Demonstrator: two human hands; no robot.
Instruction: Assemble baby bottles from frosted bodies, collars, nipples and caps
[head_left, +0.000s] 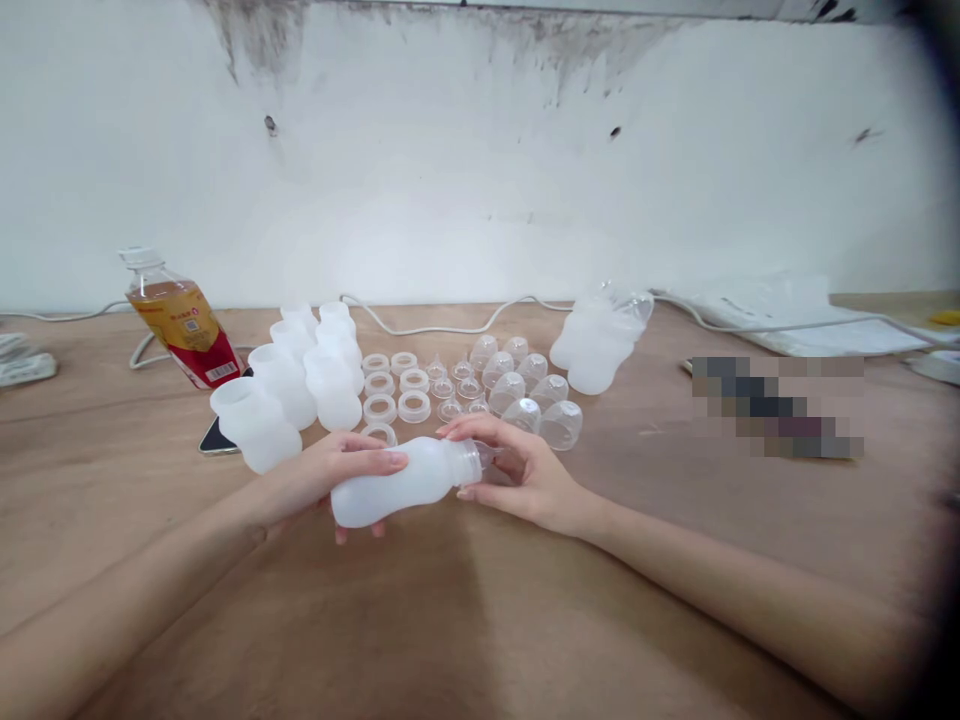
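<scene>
- Both of your hands hold one frosted bottle (409,482) on its side, just above the bench (465,620) near its front middle.
- Your left hand (319,480) wraps the bottle's base end, fingers over the top and thumb beneath.
- Your right hand (517,470) closes around the neck end, fingertips on the collar, where a clear teat (489,455) pokes out.
- Judging by this grip, you are seating or turning the collar onto the neck; the next move calls for a steady left hand while the right twists, keeping the teat centred.
- Just behind your hands lie white rings (390,390) in rows, small clear teats (452,385) beside them, and clear dome caps (529,395) to their right.
- Left of the rings, open bottle bodies (296,390) stand in a cluster, touching one another.
- Further right, a few assembled bottles (600,340) lie tipped together.
- Toward the left back of the bench, a drink bottle (180,320) with a red label leans, and a dark phone (214,438) lies by the bottle bodies.
- White cables (450,325) run along the back edge beneath the stained wall (480,150).
</scene>
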